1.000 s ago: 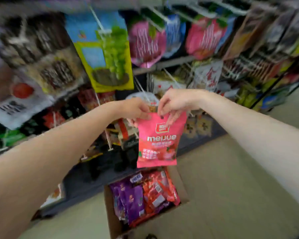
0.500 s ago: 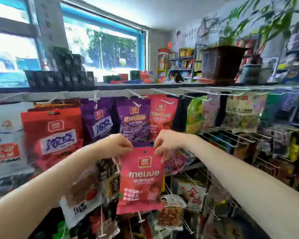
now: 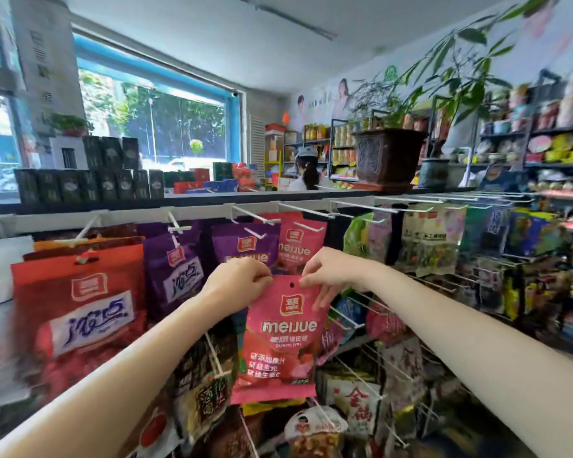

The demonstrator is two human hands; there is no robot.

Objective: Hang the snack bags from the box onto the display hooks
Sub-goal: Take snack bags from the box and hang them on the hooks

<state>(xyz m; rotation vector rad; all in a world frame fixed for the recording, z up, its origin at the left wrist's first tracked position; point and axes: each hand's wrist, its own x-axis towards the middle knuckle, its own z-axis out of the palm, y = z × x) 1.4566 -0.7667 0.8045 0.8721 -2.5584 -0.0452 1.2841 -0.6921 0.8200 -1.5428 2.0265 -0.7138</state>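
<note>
A small grocery shop: white wire display hooks (image 3: pixel 298 208) carrying rows of bright foil snack bags (image 3: pixel 176 262), stocked metal shelving (image 3: pixel 341 143) along the back wall.

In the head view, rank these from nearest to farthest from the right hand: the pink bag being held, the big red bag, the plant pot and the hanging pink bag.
1. Held pink bag: pinched at its top corner by the right hand.
2. Hanging pink bag: just above and behind the hand.
3. Plant pot: up on the top shelf, to the right.
4. Red bag: far left of the rack.
</note>
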